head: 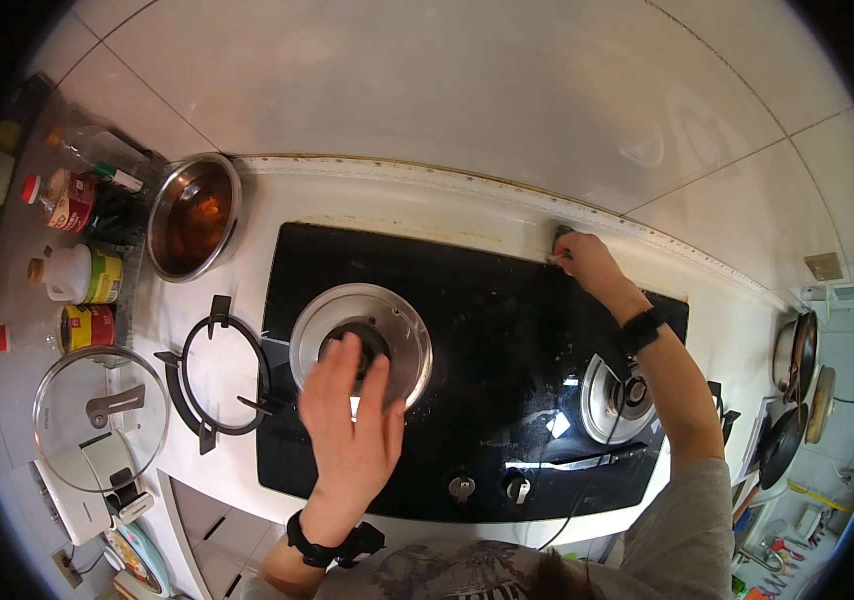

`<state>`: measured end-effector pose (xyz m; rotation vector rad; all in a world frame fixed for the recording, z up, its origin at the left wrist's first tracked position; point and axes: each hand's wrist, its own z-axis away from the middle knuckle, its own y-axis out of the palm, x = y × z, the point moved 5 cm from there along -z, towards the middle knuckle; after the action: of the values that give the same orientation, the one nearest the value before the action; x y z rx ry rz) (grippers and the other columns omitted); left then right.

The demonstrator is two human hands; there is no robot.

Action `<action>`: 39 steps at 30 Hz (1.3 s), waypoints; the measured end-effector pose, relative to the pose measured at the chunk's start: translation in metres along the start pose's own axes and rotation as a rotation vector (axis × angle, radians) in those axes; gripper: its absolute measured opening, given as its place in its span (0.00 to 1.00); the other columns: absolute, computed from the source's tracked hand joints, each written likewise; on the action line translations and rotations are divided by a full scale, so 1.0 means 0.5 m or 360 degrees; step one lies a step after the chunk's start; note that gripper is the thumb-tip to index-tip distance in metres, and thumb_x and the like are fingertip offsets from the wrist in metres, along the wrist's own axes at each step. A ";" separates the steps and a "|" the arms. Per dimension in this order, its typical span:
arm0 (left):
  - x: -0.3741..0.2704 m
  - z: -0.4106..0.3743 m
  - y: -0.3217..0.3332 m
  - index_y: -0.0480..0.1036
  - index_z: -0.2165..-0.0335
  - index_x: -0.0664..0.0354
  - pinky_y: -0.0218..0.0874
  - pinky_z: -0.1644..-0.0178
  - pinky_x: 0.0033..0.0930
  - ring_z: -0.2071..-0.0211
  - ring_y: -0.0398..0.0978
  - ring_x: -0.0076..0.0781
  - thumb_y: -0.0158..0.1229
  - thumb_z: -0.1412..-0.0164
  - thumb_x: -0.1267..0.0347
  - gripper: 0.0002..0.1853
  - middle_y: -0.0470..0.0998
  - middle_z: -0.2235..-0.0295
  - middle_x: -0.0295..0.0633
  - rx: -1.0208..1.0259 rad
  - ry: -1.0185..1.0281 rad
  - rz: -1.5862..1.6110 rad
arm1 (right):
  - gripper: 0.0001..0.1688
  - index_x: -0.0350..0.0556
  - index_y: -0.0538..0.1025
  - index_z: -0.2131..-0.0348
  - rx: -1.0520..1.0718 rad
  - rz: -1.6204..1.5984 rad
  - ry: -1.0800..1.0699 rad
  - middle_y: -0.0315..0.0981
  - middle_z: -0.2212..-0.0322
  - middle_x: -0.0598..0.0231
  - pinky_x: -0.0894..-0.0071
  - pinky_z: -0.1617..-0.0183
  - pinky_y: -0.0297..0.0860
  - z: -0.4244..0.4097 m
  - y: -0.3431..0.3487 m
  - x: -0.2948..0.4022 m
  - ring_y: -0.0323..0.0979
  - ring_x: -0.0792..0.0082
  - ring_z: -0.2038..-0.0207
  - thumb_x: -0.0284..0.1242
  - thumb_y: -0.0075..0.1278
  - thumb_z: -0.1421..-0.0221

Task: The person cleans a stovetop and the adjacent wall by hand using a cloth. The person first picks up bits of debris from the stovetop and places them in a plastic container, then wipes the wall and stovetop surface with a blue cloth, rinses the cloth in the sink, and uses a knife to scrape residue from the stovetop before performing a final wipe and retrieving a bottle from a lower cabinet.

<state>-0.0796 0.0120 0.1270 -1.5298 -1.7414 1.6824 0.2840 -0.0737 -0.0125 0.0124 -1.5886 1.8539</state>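
Note:
A black glass gas cooktop (487, 337) lies before me. My left hand (355, 424) is over its left burner (404, 311), fingers spread, with nothing seen in it. Whether the fingertips touch the burner's black centre I cannot tell. My right hand (584, 259) reaches to the cooktop's back edge. Its fingers pinch a small dark scouring pad (562, 231), mostly hidden, against the white counter strip (427, 214) behind the glass. Below my right forearm is the right burner (595, 409), partly covered by the arm and a black cable (610, 431).
A knife (577, 459) lies near the front control knobs (518, 490). Left of the cooktop are a black pan support (190, 397), a steel bowl of brown liquid (209, 225), a glass lid (59, 420) and several bottles (70, 274). Pans (783, 446) stand far right.

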 end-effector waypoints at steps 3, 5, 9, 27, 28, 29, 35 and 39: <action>-0.003 0.009 0.071 0.63 0.51 0.66 0.50 0.41 0.48 0.45 0.59 0.55 0.53 0.47 0.76 0.23 0.60 0.45 0.56 0.0178 0.0004 0.0377 | 0.06 0.41 0.73 0.75 -0.0139 0.0146 -0.0160 0.71 0.74 0.53 0.59 0.64 0.66 -0.023 0.015 0.032 0.70 0.49 0.68 0.23 0.53 0.59; -0.017 -0.007 0.147 0.65 0.52 0.67 0.53 0.42 0.43 0.45 0.60 0.51 0.54 0.47 0.75 0.21 0.61 0.46 0.53 0.0307 -0.0052 0.0517 | 0.06 0.41 0.74 0.74 -0.0323 0.0037 -0.0484 0.70 0.73 0.53 0.58 0.63 0.66 -0.076 0.061 0.123 0.69 0.48 0.67 0.23 0.53 0.58; -0.015 -0.020 0.207 0.67 0.53 0.67 0.54 0.42 0.43 0.45 0.61 0.51 0.54 0.47 0.75 0.20 0.62 0.46 0.52 0.0342 -0.0057 0.0511 | 0.05 0.42 0.72 0.76 -0.0326 -0.0228 -0.0645 0.70 0.73 0.51 0.52 0.62 0.65 -0.127 0.076 0.197 0.68 0.46 0.66 0.25 0.51 0.56; 0.150 0.117 0.091 0.70 0.61 0.64 0.60 0.54 0.40 0.57 0.68 0.49 0.55 0.49 0.77 0.13 0.71 0.59 0.49 -0.0236 -0.0332 0.0288 | 0.04 0.41 0.70 0.76 -0.0269 -0.0157 -0.1018 0.68 0.75 0.55 0.59 0.64 0.66 -0.210 0.123 0.321 0.67 0.50 0.69 0.23 0.51 0.55; 0.172 0.138 0.092 0.70 0.66 0.63 0.60 0.60 0.40 0.65 0.69 0.47 0.55 0.48 0.77 0.08 0.72 0.66 0.47 -0.0346 -0.0402 0.0252 | 0.05 0.41 0.70 0.76 -0.0205 -0.0075 -0.0992 0.68 0.75 0.56 0.60 0.64 0.65 -0.198 0.112 0.282 0.67 0.51 0.69 0.23 0.52 0.56; 0.195 0.160 0.096 0.68 0.71 0.63 0.60 0.63 0.41 0.68 0.69 0.47 0.54 0.48 0.76 0.04 0.70 0.69 0.47 -0.0398 -0.0513 0.0282 | 0.05 0.42 0.71 0.75 -0.0068 -0.0003 -0.0895 0.69 0.74 0.57 0.61 0.64 0.65 -0.181 0.092 0.246 0.68 0.53 0.68 0.23 0.53 0.56; 0.238 0.203 0.144 0.67 0.73 0.62 0.59 0.66 0.39 0.71 0.67 0.46 0.54 0.47 0.76 0.03 0.69 0.74 0.46 -0.0342 -0.0650 0.0387 | 0.04 0.43 0.72 0.74 0.0047 0.0008 -0.0931 0.70 0.73 0.55 0.57 0.64 0.65 -0.151 0.056 0.230 0.68 0.51 0.67 0.21 0.51 0.56; 0.239 0.193 0.144 0.67 0.73 0.62 0.59 0.67 0.39 0.72 0.67 0.44 0.55 0.49 0.76 0.03 0.70 0.74 0.44 -0.0367 -0.0584 0.0348 | 0.05 0.41 0.72 0.76 -0.0215 -0.0016 -0.1042 0.70 0.73 0.52 0.55 0.64 0.65 -0.247 0.152 0.385 0.69 0.49 0.67 0.26 0.47 0.53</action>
<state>-0.1690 0.0366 -0.0150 -1.6398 -2.0766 2.0365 0.1503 0.1262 -0.0279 0.6211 -2.1337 1.8291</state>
